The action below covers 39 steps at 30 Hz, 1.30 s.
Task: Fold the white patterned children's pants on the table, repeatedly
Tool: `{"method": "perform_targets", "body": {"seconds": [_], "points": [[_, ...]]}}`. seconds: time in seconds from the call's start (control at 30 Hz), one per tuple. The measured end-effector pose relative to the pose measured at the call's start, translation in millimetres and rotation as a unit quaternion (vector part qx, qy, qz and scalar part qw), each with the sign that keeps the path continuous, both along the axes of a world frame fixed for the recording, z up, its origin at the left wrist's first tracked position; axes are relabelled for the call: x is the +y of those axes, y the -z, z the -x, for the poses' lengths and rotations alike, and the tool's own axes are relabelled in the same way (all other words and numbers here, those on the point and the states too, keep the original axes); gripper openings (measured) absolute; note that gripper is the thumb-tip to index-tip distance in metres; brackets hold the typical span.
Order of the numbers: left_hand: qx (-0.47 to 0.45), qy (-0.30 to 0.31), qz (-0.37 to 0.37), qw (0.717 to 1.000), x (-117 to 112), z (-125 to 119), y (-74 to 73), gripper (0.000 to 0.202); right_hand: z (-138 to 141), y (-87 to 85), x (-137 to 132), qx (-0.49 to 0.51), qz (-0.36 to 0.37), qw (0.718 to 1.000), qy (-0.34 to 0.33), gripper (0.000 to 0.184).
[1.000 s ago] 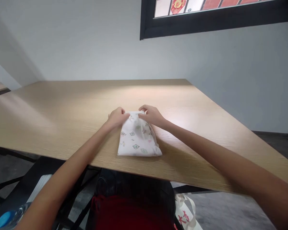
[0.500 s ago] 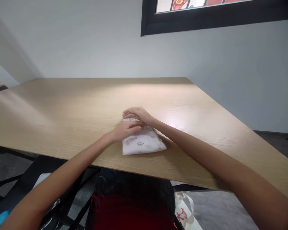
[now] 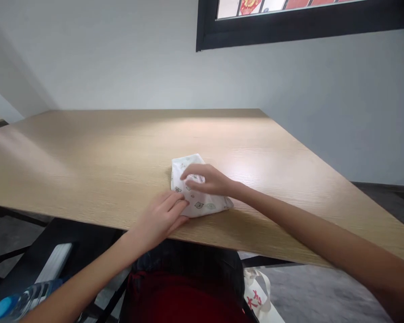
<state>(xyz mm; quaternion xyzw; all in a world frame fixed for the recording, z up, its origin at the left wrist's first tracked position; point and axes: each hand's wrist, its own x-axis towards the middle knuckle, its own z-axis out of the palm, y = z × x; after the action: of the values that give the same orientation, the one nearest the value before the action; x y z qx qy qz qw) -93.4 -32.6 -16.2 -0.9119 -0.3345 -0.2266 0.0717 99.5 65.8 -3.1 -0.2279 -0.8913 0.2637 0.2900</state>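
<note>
A white cloth (image 3: 208,202) with small leaf-like prints lies folded into a flat, roughly triangular bundle near the table's front edge. My left hand (image 3: 164,213) rests at its left front corner, fingertips touching the fabric and thumb toward the table edge; motion blurs it slightly. Over the middle of the bundle is my right hand (image 3: 208,179), its fingers curved and its thumb apart from them, gripping nothing. Whether its fingertips touch the cloth I cannot tell. Both hands cover part of the print.
The wooden table (image 3: 104,148) reaches back to a pale wall (image 3: 121,54) with a dark-framed window (image 3: 289,33). Below the front edge, a black seat (image 3: 81,237) and a blue-capped bottle (image 3: 30,298) are at left, and a white bag (image 3: 257,296) at right.
My left hand has moved toward me to the cloth's front left corner. My right hand has come back from the far edge to the middle, uncovering the far part.
</note>
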Motion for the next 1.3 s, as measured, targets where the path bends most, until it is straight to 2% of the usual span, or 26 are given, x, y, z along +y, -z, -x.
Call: {"method": "perform_targets", "body": {"seconds": [0.07,0.13,0.3,0.43,0.5,0.6,0.67,0.73,0.83,0.93,1.0,1.07,1.13,1.17,1.23,1.3], "points": [[0.075,-0.002,-0.042,0.996,7.9,-1.1,-3.3,0.016,-17.1,0.0,-24.0,-0.104,-0.104,0.989,0.003,0.019],[0.125,-0.008,-0.071,0.990,11.1,-4.7,-5.0,0.017,-32.7,1.5,-42.0,-0.165,-0.167,0.972,0.023,0.026],[0.139,-0.014,-0.109,0.984,15.4,-12.0,-1.9,0.016,-55.4,4.2,-55.0,-0.191,-0.187,0.963,0.021,0.043],[0.041,-0.010,-0.049,0.998,6.3,-4.3,-7.1,0.013,-62.9,2.5,-69.8,-0.183,-0.208,0.960,0.033,0.036],[-0.030,-0.019,0.020,0.999,-5.1,2.8,-16.9,0.012,-64.0,-2.6,-85.1,-0.146,-0.180,0.971,0.053,0.031],[-0.097,-0.054,0.123,0.986,-13.9,10.3,-39.0,0.014,-59.7,-17.4,-100.9,-0.072,-0.077,0.989,0.101,0.029],[-0.105,-0.100,0.170,0.975,-4.5,10.1,-52.9,0.019,-53.3,-27.7,-95.2,-0.042,-0.003,0.991,0.131,0.026],[-0.085,-0.165,0.196,0.963,17.2,6.1,-59.9,0.023,-46.4,-33.3,-75.1,-0.038,0.061,0.984,0.165,0.021],[-0.028,-0.233,0.217,0.948,56.1,-2.1,-52.7,0.022,-39.4,-30.0,-33.7,-0.082,0.124,0.962,0.227,0.013],[0.002,-0.243,0.225,0.944,77.7,-7.6,-35.4,0.019,-34.1,-22.0,-9.5,-0.178,0.142,0.944,0.240,0.015],[-0.001,-0.251,0.210,0.945,80.6,-11.8,-28.7,0.016,-25.9,-20.1,-10.3,-0.195,0.086,0.944,0.251,0.021],[-0.026,-0.268,0.174,0.947,81.0,-19.8,-28.4,0.017,-11.2,-20.7,-19.1,-0.170,-0.034,0.943,0.285,0.030],[-0.062,-0.284,0.139,0.947,84.4,-32.1,-29.8,0.022,7.1,-20.2,-26.5,-0.151,-0.152,0.926,0.310,0.035],[-0.079,-0.286,0.127,0.946,87.8,-38.8,-29.3,0.024,15.5,-18.5,-27.4,-0.159,-0.187,0.918,0.313,0.035],[-0.106,-0.282,0.119,0.946,96.0,-49.3,-23.5,0.023,25.9,-11.5,-22.4,-0.197,-0.200,0.908,0.312,0.033],[-0.129,-0.273,0.129,0.944,102.8,-51.3,-12.2,0.021,23.4,-1.3,-12.2,-0.236,-0.142,0.911,0.306,0.031]]}}
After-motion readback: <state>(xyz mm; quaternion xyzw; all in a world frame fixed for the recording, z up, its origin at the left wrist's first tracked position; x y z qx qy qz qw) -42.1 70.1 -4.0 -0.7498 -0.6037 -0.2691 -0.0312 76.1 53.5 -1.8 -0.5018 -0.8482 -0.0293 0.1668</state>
